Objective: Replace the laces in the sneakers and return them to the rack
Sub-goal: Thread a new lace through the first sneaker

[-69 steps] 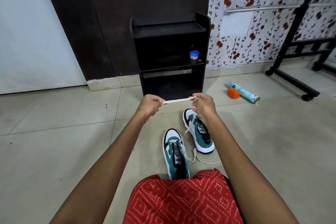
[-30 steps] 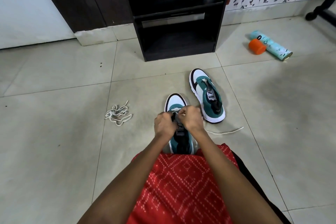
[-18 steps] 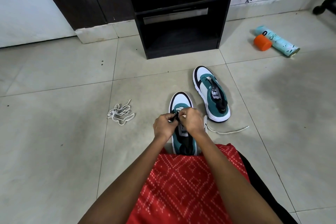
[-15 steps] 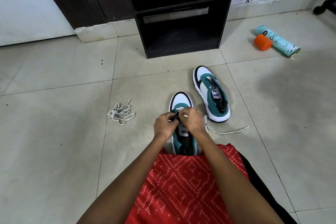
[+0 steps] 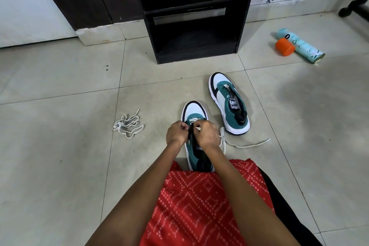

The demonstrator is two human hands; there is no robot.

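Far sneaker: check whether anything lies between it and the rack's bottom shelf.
Nothing visible does. Only bare floor separates the far sneaker from the rack; the spray can lies off to the right.

Over the near sneaker [image 5: 194, 112], the left hand [image 5: 176, 135] pinches its eyelet edge and the right hand [image 5: 206, 136] pinches a white lace [image 5: 245, 145] that trails across the floor. The second sneaker [image 5: 229, 104] stands beside it, before the black rack [image 5: 195, 46]. A loose lace bundle [image 5: 128, 125] lies to the left.
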